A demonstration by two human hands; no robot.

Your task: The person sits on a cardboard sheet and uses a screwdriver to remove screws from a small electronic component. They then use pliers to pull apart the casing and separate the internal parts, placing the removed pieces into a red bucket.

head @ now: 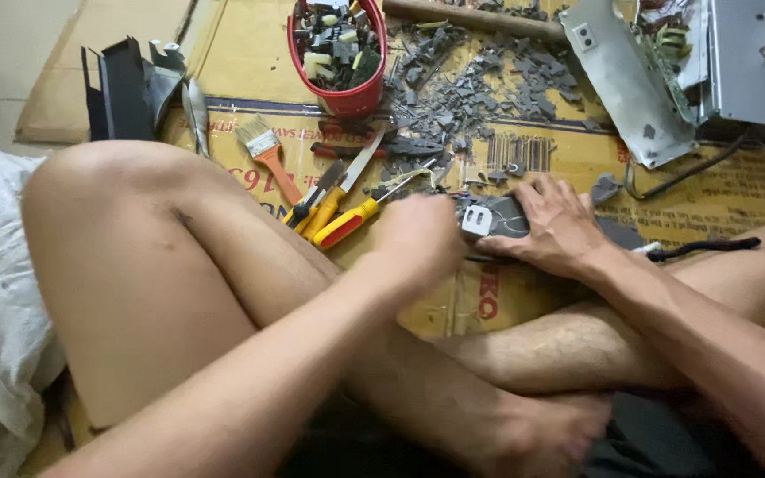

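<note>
**Two hands meet over a grey part on the cardboard**

Head view, the only one we have: we're looking down past crossed legs at a sheet of cardboard spread on the floor. Our right hand lies flat, fingers spread, pressing down on a dark grey part that sits on the cardboard just ahead of the shins. That grip isn't closed around anything; it pins the part from above.

Our left hand comes in from the other side, clenched into a fist and blurred. It sits right against the part's left end, where a small pale block shows between the two hands. What the fist holds, we cannot tell; the fingers hide it.

So the relation that matters: the part lies crosswise, long axis running left to right, the right hand on top of it, the left hand touching its near-left end. Both are at it; neither has to reach.

Just left of the fist lie yellow-handled screwdrivers, pointing up toward a red basket filled with small components. An orange-handled brush lies further left. Grey fragments are scattered beyond the part, and a stripped metal chassis stands at far right. A black cable trails off by the right forearm.
</note>
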